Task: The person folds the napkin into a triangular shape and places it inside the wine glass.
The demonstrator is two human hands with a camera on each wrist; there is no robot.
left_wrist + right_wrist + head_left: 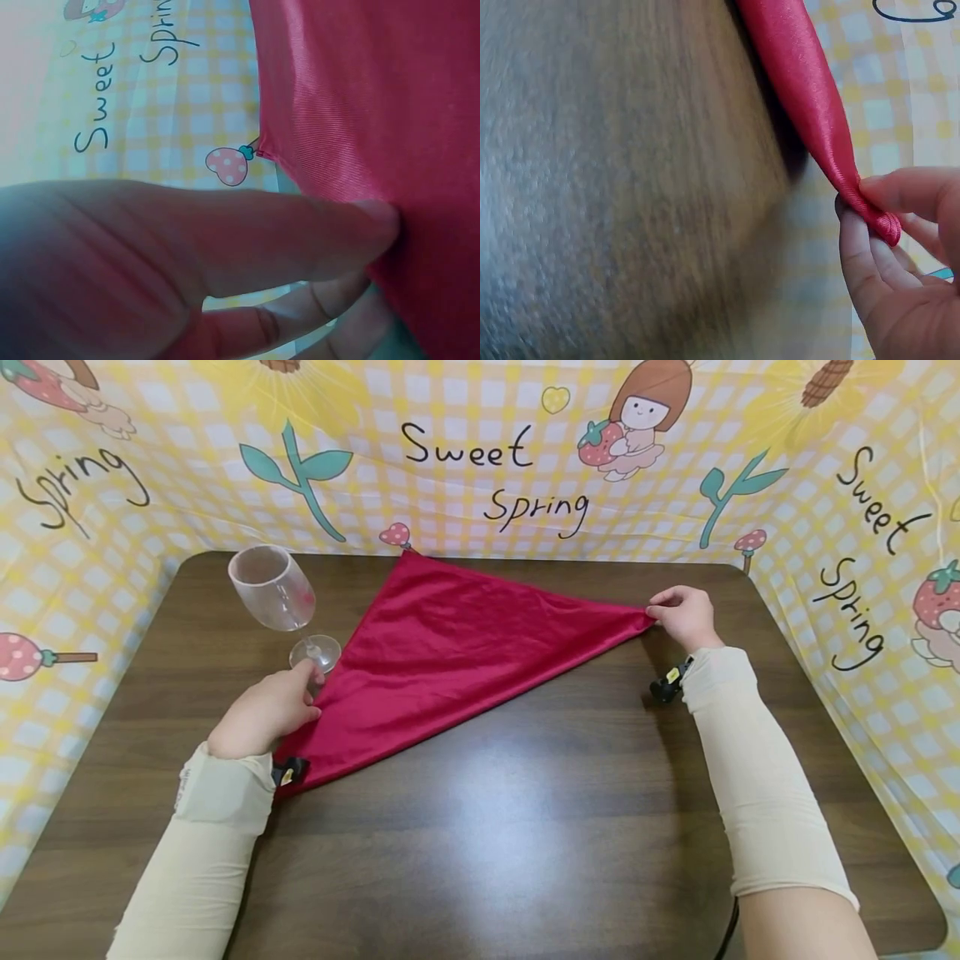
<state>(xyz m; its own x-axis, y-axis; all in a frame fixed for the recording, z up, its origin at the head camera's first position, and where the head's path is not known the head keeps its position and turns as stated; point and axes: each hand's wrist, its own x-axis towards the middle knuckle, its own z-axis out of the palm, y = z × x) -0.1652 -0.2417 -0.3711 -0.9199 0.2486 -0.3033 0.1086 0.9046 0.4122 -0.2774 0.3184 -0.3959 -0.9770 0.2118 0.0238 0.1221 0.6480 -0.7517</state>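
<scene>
Pinching cloth point(457, 668), right hand point(686, 617) at its right corner, left hand point(268, 710) at its left edge near glass point(273, 593)

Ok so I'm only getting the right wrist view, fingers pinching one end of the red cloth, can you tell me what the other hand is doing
Observer: The left hand holds the red cloth by its left edge, between thumb and fingers.
Operator: Got it. Is there anything else on the table?
Observer: Yes, a clear stemmed glass stands on its base to the left of the cloth.
Operator: And what shape is the whole cloth making?
Observer: Roughly a triangle, its longest side facing the near edge of the table.
</scene>
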